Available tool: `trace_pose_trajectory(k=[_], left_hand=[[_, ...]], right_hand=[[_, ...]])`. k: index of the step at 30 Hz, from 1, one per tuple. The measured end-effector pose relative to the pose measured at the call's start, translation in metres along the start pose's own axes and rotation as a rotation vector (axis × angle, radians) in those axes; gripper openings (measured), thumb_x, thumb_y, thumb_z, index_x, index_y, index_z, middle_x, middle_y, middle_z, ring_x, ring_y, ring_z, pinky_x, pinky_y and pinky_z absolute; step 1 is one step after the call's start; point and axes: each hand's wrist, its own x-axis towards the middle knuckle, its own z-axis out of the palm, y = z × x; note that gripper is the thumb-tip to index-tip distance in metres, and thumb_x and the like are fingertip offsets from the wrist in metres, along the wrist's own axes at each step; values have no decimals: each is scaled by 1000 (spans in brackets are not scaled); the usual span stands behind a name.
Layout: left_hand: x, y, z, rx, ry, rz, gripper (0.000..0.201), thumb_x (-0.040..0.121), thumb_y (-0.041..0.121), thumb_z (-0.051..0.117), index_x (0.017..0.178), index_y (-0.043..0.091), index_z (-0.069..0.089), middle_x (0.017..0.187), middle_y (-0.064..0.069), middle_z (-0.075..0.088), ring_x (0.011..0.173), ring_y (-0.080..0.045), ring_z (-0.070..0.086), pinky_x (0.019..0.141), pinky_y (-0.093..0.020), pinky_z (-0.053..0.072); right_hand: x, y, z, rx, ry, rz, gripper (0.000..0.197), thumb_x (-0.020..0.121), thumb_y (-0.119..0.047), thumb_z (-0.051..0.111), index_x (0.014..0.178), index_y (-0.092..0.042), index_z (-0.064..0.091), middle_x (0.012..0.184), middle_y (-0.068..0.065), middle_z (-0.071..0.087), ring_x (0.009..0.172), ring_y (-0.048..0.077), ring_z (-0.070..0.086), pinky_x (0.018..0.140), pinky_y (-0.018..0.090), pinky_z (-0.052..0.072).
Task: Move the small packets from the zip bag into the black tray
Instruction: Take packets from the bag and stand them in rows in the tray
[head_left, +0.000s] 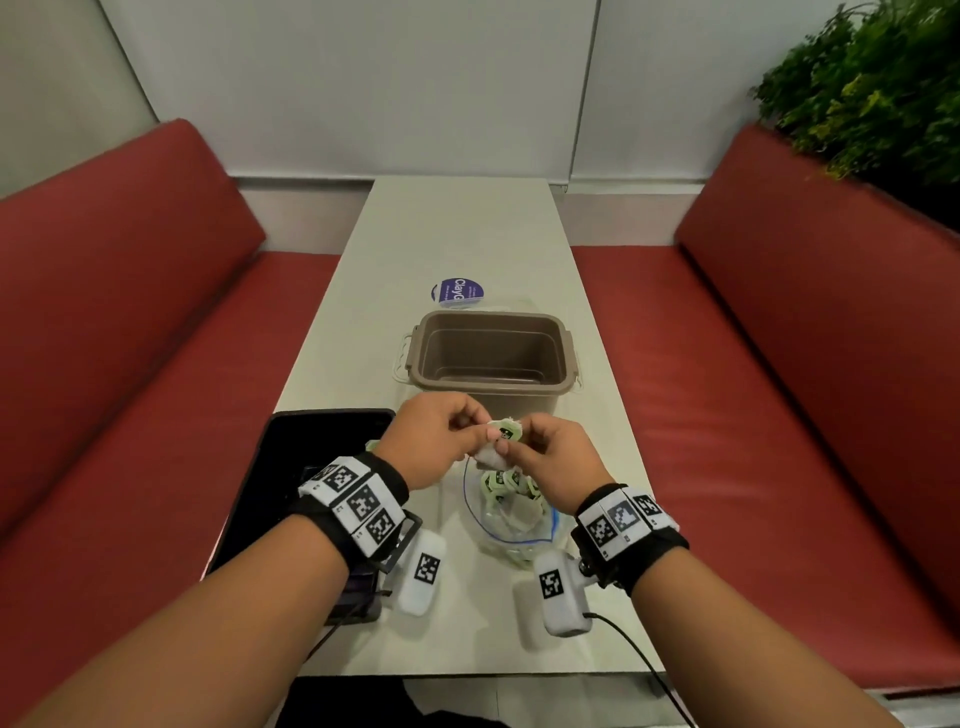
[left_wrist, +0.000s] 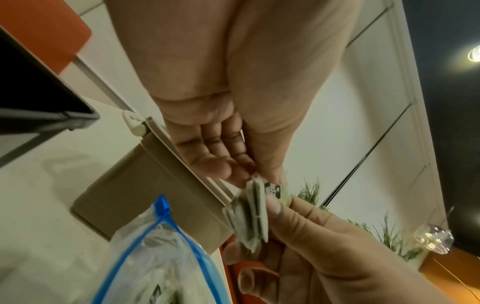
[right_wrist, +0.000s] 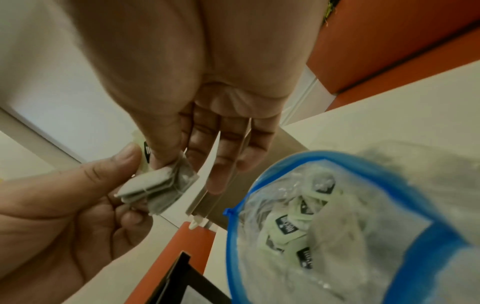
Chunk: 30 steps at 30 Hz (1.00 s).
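Observation:
Both hands meet above the open zip bag (head_left: 511, 519), which lies on the table with several green-tagged packets inside (right_wrist: 288, 226). My left hand (head_left: 480, 428) and right hand (head_left: 511, 449) both pinch a small bunch of packets (head_left: 501, 436) by thumb and fingers, held in the air. In the left wrist view the bunch of packets (left_wrist: 249, 216) hangs between the left hand (left_wrist: 262, 179) and the right thumb. In the right wrist view the right hand (right_wrist: 179, 164) pinches the top of the bunch of packets (right_wrist: 155, 185). The black tray (head_left: 291, 467) sits at the left, under my left wrist.
A brown plastic bin (head_left: 491, 353) stands open just behind the hands. A round purple sticker (head_left: 457, 291) lies further back on the table. Red benches (head_left: 130, 312) flank the narrow table, and a green plant (head_left: 883, 88) stands at the back right.

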Motion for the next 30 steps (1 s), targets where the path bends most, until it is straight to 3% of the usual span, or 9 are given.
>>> trace_pose_trajectory(k=[4,7,12,17,20,23,28,30], left_hand=[[-4,-9,-18,-163,36,-86,12,89,15,72,90,3,69,76,-14,70,64,-15,64,71,-39,58],[-10,-13,-28,-199,51,-131,13,89,13,72,91,1,68,74,-12,70,62,-14,65,69,-33,58],[-15,-20,-45,-227,44,-174,13,90,10,70,103,8,69,82,-14,71,66,-14,67,66,-28,57],[-18,-33,-62,-263,35,-200,11,91,14,69,100,8,71,74,-7,70,67,-16,67,67,-30,57],[-17,-39,-69,-284,69,-220,12,92,18,68,99,9,71,73,-6,68,66,-15,65,67,-32,56],[-17,-44,-74,-279,95,-235,13,95,18,65,101,9,70,73,-5,66,62,-12,63,60,-25,54],[-20,-58,-88,-179,181,-282,9,93,16,68,95,8,70,70,-4,68,59,-9,63,53,-18,49],[-21,-67,-97,-80,219,-310,7,91,17,70,90,10,71,68,-6,69,54,-6,61,52,-18,48]], right_hand=[[6,-10,15,102,-26,-1,7,91,-16,69,86,-14,72,73,5,72,64,13,62,62,32,52],[10,-21,29,190,-65,-16,8,92,-12,68,97,-16,72,77,4,75,68,17,70,59,23,51],[19,-38,46,239,-144,-23,11,92,0,64,98,-8,59,64,4,69,52,16,66,47,17,47],[29,-44,61,239,-185,-15,13,93,-3,63,96,-10,53,68,16,67,58,33,65,47,19,47],[35,-43,69,220,-199,-18,13,96,-7,60,93,-13,49,62,6,65,57,33,67,47,21,44],[41,-41,79,213,-235,-26,12,98,-8,57,92,-14,48,60,2,63,57,31,68,50,28,45],[51,-35,91,220,-247,-18,7,100,-10,53,99,-6,47,83,14,70,80,38,71,59,39,52],[54,-31,93,217,-245,-11,7,100,-10,52,95,-10,48,91,15,71,86,36,70,60,40,54]])
